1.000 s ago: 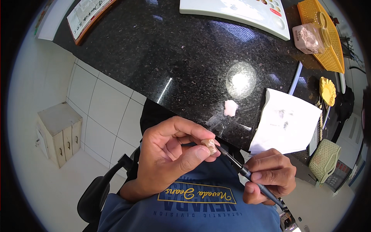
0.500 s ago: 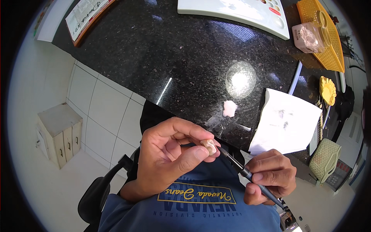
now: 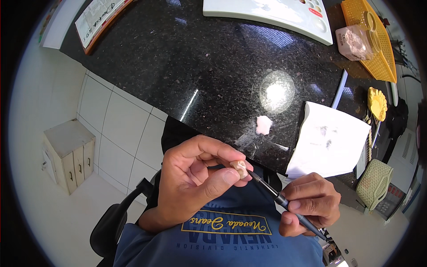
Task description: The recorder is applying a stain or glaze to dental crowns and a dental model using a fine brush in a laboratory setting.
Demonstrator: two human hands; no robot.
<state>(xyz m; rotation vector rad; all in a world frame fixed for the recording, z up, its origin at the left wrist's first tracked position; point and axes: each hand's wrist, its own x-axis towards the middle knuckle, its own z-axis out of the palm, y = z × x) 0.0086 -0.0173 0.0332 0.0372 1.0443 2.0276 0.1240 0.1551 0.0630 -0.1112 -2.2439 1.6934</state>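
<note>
Between the thumb and fingertips of my left hand (image 3: 193,178) is a small tooth-shaped crown (image 3: 240,168), tan with whitish streaks. My right hand (image 3: 313,202) pinches a slim dark-handled brush (image 3: 280,199) with a pale metallic band. The brush slants up to the left, its dark fine tip at the right side of the crown, beside my left fingertips. Whether the tip touches the crown I cannot tell. Both hands are in front of my blue shirt, just off the near edge of the black speckled table (image 3: 213,80).
On the table lie a pale pink star-like blob (image 3: 263,125), a smudged white paper towel (image 3: 331,140) and a blue strip (image 3: 340,89). Further right are a yellow dental cast (image 3: 377,104), a jar (image 3: 353,43) and a yellow basket (image 3: 386,60). A white palette (image 3: 271,13) sits at the back.
The brush tip has shifted slightly left, closer to the crown. The hands otherwise keep nearly the same place and grip.
</note>
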